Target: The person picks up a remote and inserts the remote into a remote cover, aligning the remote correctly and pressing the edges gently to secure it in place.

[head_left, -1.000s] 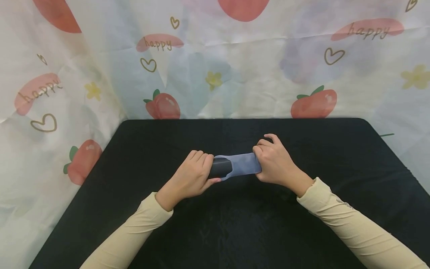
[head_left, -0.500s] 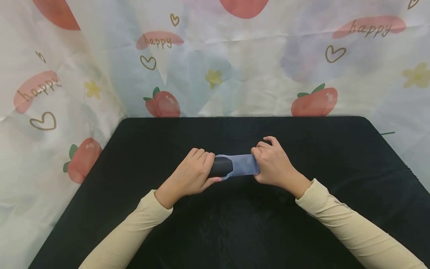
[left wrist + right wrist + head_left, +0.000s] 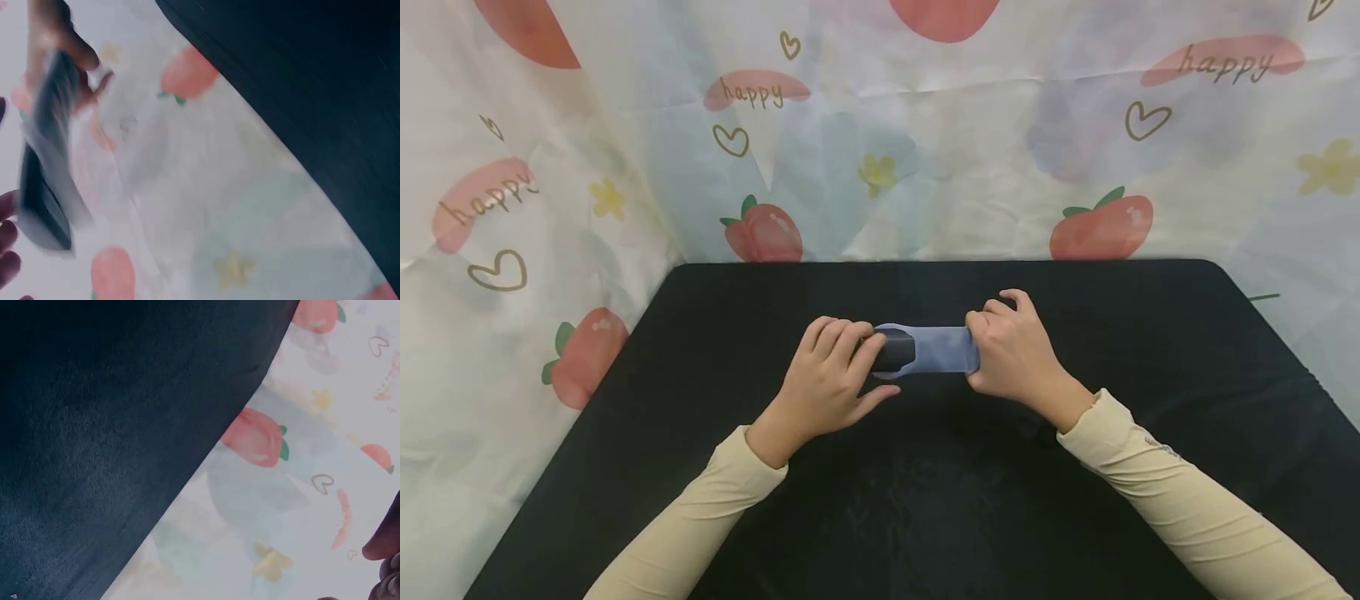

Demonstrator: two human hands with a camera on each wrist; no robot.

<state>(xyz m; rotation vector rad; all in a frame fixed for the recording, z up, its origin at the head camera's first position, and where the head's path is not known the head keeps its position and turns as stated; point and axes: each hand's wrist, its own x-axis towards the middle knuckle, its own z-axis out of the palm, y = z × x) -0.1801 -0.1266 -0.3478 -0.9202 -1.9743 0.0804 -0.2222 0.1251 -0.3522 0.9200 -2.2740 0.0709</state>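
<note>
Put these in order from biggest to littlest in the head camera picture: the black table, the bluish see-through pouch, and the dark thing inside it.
1. The black table, by far the biggest.
2. The bluish see-through pouch, stretched between the left hand and the right hand.
3. The dark thing inside it, littlest, though the left hand hides part of it.

Table [image 3: 925, 500]: covered in black cloth, matt, faintly napped like velvet. Backdrop [image 3: 925, 167]: thin printed sheet, creased, soft low sheen. Pouch [image 3: 943, 350]: translucent bluish film, smooth, slightly glossy. Dark object [image 3: 895, 350] inside: black, matt; material not determinable. Sleeves [image 3: 1187, 508]: beige knit cloth, matt.
</note>
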